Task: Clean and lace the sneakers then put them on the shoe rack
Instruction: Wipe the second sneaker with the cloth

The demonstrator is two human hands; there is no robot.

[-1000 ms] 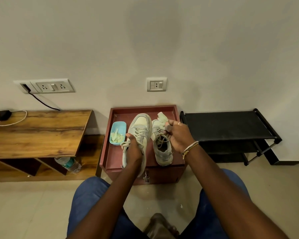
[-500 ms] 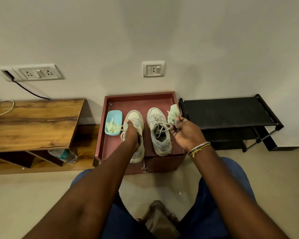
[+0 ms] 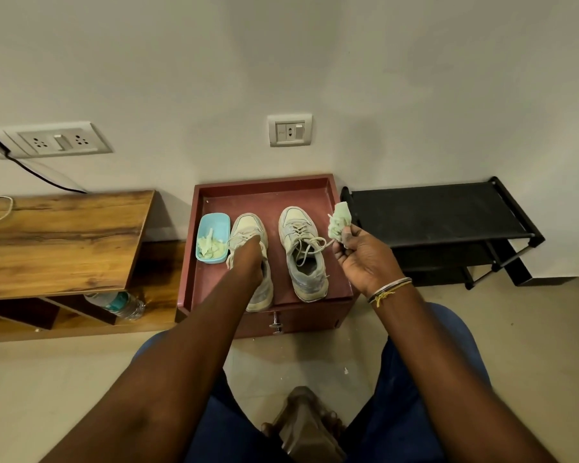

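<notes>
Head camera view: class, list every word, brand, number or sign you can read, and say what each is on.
No text is readable.
Water bottle under the wooden table: printed label, too blurred to read.
Sneakers: no brand visible.
Switch plate and socket panel: no legible markings.

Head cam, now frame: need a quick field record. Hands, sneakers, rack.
left hand: on left pale grey sneaker; grip hidden
right hand: pinches crumpled pale green cloth
right pale grey sneaker: flat, laces loose
both sneakers on: dark red tray-top cabinet
light blue plastic dish: holds pale scraps, beside left sneaker
black metal shoe rack: no shoes on top shelf
</notes>
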